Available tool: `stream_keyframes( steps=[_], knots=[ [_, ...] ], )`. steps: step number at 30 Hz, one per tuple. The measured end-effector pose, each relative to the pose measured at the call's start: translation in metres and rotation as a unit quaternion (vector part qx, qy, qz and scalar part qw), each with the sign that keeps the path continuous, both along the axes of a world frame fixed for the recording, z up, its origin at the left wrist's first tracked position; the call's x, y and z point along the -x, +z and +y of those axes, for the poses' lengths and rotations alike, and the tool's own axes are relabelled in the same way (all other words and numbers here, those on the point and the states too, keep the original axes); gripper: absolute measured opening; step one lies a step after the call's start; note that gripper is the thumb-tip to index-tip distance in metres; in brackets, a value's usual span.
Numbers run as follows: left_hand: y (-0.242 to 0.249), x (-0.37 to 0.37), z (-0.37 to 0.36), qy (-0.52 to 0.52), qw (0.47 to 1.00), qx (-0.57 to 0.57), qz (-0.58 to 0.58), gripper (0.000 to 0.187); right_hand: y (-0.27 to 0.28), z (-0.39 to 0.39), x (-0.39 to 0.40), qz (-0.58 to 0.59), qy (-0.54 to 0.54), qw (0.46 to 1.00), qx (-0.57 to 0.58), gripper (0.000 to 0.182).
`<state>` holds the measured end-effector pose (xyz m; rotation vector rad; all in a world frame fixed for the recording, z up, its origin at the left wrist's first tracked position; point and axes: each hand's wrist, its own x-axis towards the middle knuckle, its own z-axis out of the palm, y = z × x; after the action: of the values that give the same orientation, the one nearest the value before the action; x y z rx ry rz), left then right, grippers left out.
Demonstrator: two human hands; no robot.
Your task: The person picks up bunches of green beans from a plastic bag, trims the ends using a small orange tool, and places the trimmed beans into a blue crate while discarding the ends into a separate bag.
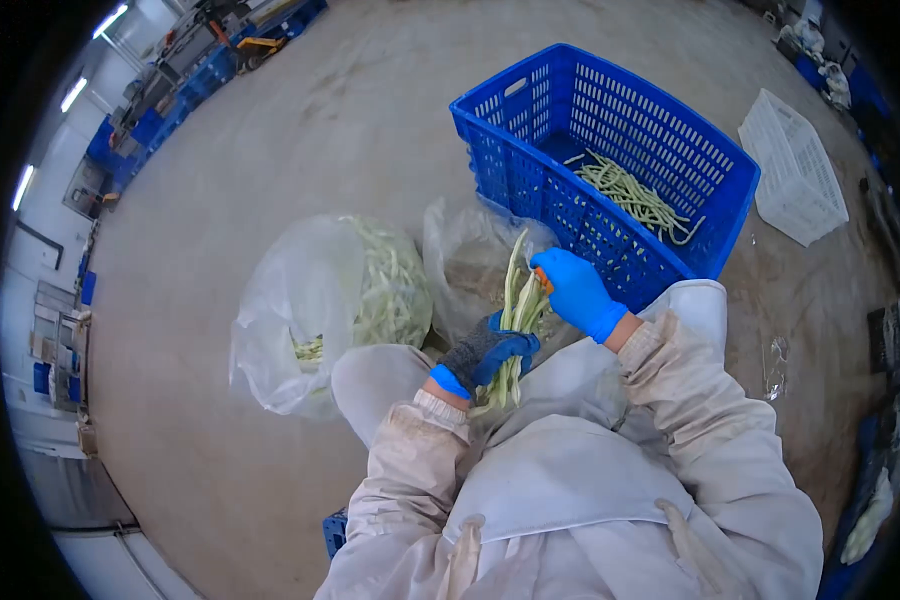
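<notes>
A bunch of long pale green beans (518,310) stands upright between my hands, above my lap. Around its lower part my left hand (488,352), in a grey and blue work glove, is closed. My right hand (576,290), in a blue rubber glove, is closed at the upper right side of the bunch. From its fingers shows a small orange thing (543,281), perhaps a tool handle; the rest of it is hidden. Below the hands, a clear plastic bag (595,378) lies over my lap.
A large clear bag of beans (390,285) stands on the floor at left, beside another clear bag (460,250). Ahead to the right is a blue crate (515,165) with loose beans (630,190) inside. Beyond it lies a white crate (795,170).
</notes>
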<state>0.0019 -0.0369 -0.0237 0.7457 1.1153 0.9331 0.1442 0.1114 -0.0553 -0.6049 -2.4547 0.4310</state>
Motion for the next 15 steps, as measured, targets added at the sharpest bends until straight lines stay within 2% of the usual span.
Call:
stream_keyframes(
  steps=[2,3,4,5,6,7,8,9,10,12,13,15],
  knots=[
    [0.002,0.004,0.000,-0.021,1.000,-0.006,0.011,0.029,-0.009,0.020,-0.004,0.164,-0.099,0.962,0.193,0.012],
    [0.010,0.003,-0.004,-0.032,0.999,-0.026,0.018,0.034,-0.006,0.045,-0.017,0.222,-0.120,0.882,0.397,0.012],
    [0.013,0.005,-0.008,-0.042,0.998,-0.045,0.026,0.039,-0.004,0.067,-0.032,0.267,-0.133,0.756,0.582,0.013],
    [0.010,0.010,-0.012,-0.049,0.997,-0.028,0.052,0.049,-0.003,0.072,-0.042,0.291,-0.128,0.762,0.564,0.014],
    [0.002,0.013,-0.014,-0.048,0.997,-0.028,0.053,0.049,-0.002,0.078,-0.050,0.315,-0.124,0.768,0.544,0.014],
    [-0.009,0.014,-0.015,-0.021,0.999,-0.032,0.034,0.049,-0.004,0.080,-0.058,0.246,-0.115,0.820,0.504,0.023],
    [-0.015,0.014,-0.016,0.005,0.999,-0.036,0.013,0.049,-0.004,0.072,-0.059,0.245,-0.115,0.820,0.503,0.023],
    [-0.016,0.013,-0.016,0.005,0.999,-0.035,0.012,0.049,0.003,0.058,-0.058,0.140,-0.078,0.952,0.261,0.029],
    [-0.015,0.013,-0.015,0.011,1.000,-0.021,0.004,0.047,0.009,0.044,-0.056,0.022,-0.034,0.999,-0.003,0.035],
    [-0.011,0.011,-0.009,0.017,1.000,-0.007,-0.005,0.044,0.048,0.016,-0.044,0.075,0.079,0.978,0.178,0.047],
    [-0.006,0.010,-0.006,0.007,0.999,-0.001,0.037,0.041,0.062,0.004,-0.038,0.075,0.077,0.978,0.180,0.047],
    [-0.006,0.008,-0.005,-0.006,0.997,0.004,0.080,0.038,0.082,-0.013,-0.027,0.022,0.172,0.980,0.095,0.047]
  ],
)
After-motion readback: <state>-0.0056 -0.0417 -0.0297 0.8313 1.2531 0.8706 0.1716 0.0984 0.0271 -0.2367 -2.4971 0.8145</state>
